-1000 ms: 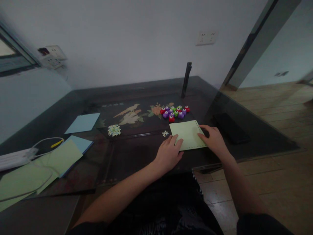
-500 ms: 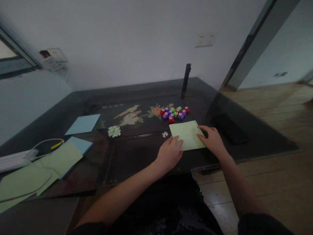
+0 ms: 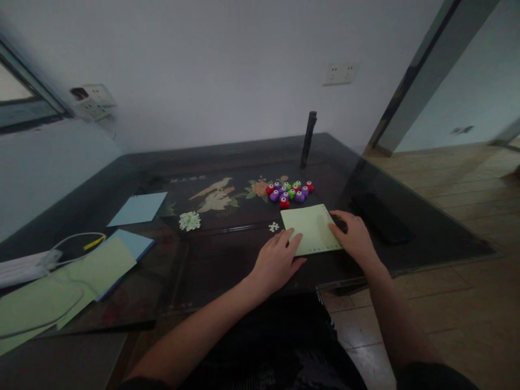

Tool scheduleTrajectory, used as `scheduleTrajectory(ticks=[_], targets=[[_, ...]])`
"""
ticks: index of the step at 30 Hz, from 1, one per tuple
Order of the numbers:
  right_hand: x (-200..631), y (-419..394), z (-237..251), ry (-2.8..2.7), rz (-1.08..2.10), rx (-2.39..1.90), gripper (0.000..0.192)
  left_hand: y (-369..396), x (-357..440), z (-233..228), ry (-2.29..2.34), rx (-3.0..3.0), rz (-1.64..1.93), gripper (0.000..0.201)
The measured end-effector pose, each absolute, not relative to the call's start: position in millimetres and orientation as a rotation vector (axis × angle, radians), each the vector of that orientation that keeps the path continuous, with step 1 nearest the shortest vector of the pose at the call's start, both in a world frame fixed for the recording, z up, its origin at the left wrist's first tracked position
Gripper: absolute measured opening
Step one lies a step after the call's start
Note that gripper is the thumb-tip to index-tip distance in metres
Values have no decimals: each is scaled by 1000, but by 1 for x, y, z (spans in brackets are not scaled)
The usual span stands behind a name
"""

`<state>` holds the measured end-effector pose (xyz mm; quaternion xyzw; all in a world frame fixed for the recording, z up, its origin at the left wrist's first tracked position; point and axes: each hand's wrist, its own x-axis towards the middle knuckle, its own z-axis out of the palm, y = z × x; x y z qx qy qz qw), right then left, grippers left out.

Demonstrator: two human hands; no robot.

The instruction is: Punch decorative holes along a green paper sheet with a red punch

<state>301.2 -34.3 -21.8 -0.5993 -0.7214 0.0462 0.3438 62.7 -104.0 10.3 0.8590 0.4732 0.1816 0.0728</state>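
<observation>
A pale green sheet of paper [image 3: 311, 227], with small marks or holes along its right and lower edges, lies near the front of the dark table. My left hand [image 3: 278, 257] holds its left side: the fingertips rest on the edge and the thumb sits by the lower left corner. At the right side, my right hand [image 3: 352, 235] grips the edge with thumb and fingers; part of that edge is hidden. Just left of the sheet is a little cluster of small white pieces [image 3: 273, 227]. Behind it are several red, purple and green beads with eye-like white spots [image 3: 292, 194].
A pile of small pale pieces [image 3: 189, 221] and a blue sheet [image 3: 138, 209] lie on the left. More green paper [image 3: 101, 268], a white power strip [image 3: 24, 269] and a cable are nearer. A black upright post [image 3: 309, 140] stands behind; a dark flat object [image 3: 382, 218] lies right.
My left hand has shifted slightly down and its thumb now sticks out below the sheet's corner. My right hand stays at the right edge. The whole view has tipped a little.
</observation>
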Motion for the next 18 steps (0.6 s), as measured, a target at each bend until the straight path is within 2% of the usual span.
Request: scheduleTrajectory(ticks=[4, 8, 13, 18], targets=[[281, -45, 6, -1693, 211, -1468, 28, -101, 40, 27, 1268, 2440, 758, 30], [228, -44, 40, -1592, 507, -1215, 26, -68, 27, 45, 1151, 2044, 1112, 19], [142, -9, 40, -1665, 855, -838, 36, -20, 30, 37, 1075, 1201, 1457, 30], [102, 12, 13, -1685, 1072, -891, 53, -12, 20, 18, 1039, 826, 1430, 39]])
